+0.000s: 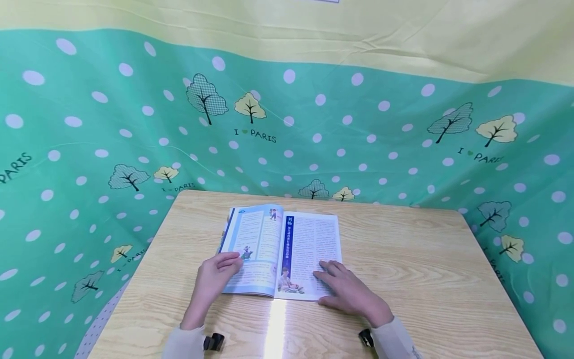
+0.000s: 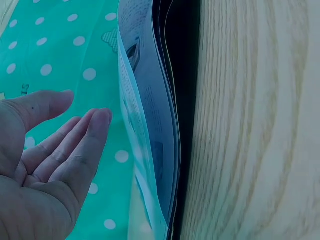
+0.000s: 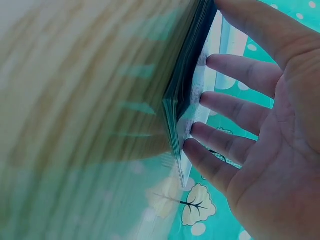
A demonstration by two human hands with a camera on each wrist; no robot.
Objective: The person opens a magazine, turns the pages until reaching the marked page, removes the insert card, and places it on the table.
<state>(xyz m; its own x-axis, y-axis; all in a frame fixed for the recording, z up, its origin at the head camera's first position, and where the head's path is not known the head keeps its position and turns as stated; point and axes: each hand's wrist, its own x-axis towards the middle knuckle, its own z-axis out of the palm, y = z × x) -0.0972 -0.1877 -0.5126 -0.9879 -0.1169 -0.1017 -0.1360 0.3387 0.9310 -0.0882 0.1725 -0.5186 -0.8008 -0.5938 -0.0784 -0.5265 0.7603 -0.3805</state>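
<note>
An open magazine (image 1: 309, 254) lies on the wooden table, its left page blue-bordered with small cartoon figures, its right page headed by a dark blue vertical title strip. Over the lower left page is my left hand (image 1: 218, 274), fingers loosely bent; the left wrist view shows a gap between thumb and fingers with nothing in it, beside the bowed page edges (image 2: 150, 105). My right hand (image 1: 350, 289) rests spread on the lower right page. In the right wrist view its fingertips (image 3: 200, 130) touch the page, and the thumb lies along the magazine's bottom edge.
The pale wooden table (image 1: 417, 264) extends around the magazine, with a bright light streak in front of it. A green dotted cloth (image 1: 314, 129) printed with trees hangs behind and at both sides. Black straps (image 1: 214, 342) show at the wrists.
</note>
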